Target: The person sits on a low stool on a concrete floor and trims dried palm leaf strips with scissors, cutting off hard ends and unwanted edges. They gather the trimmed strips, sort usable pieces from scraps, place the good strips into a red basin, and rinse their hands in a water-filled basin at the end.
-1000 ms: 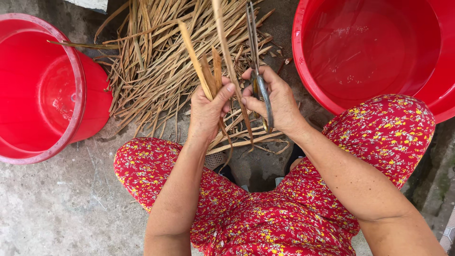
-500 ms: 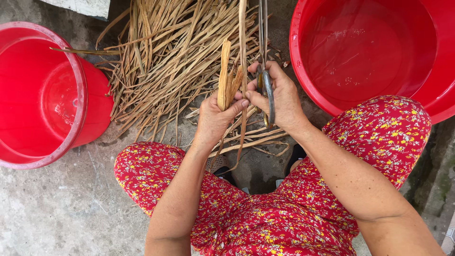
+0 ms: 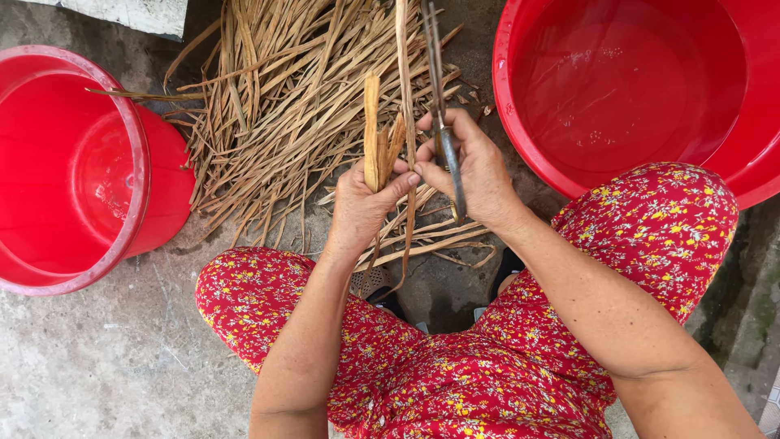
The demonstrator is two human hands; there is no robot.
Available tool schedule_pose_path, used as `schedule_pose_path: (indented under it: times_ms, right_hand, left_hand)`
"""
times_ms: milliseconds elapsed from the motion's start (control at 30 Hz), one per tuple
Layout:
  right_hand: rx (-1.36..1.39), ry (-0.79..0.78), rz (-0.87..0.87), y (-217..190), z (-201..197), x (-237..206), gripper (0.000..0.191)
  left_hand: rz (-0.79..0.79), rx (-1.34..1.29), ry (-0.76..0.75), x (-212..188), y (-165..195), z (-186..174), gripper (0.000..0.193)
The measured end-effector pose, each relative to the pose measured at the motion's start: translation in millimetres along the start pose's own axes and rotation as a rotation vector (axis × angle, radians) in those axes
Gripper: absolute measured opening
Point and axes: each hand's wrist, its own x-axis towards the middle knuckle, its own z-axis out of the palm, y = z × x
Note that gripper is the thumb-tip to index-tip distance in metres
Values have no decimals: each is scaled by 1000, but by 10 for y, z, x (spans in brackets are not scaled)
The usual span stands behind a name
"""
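My left hand (image 3: 364, 203) is closed around a few short dried plant strips (image 3: 372, 130) that stand upright out of the fist. My right hand (image 3: 471, 167) grips a thin dark metal blade (image 3: 445, 150), its tip pointing up and away. One long dried strip (image 3: 403, 73) runs between the two hands, pinched by the thumbs against the blade. Both hands hover above a heap of dried strips (image 3: 276, 122) on the concrete floor, in front of my knees in red flowered trousers.
A red bucket (image 3: 73, 171) lies tilted at the left. A large red basin (image 3: 634, 81) holding water stands at the upper right. Loose strips lie on the floor (image 3: 106, 358) under my hands. A pale slab edge shows at the top left.
The short strips in my left hand have swung from leaning left to standing upright. The long strip has shifted between the hands, and both hands stay close together.
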Motion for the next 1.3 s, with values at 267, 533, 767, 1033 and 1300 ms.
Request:
schedule_pose_path:
  times_ms: [267,533,767,1033,1300]
  right_hand:
    - [-181,19,-62,-25,29,-30,49]
    - [71,56,-76,-9,-219,95,38]
    - [50,283,-118,-112,-418,156,38]
    - [514,611,-252,-84,-1012,203,36]
    - [610,501,-113,-147,-948,199,33]
  left_hand:
    - [-38,-1,-29,6,31,22,19]
    - [-121,-144,-55,-39,181,-46,25]
    - [-120,-143,-71,-35,142,-68,27]
    - [-150,54,-25,-6,117,-203,21]
    - [-160,52,-57,28,125,-275,16]
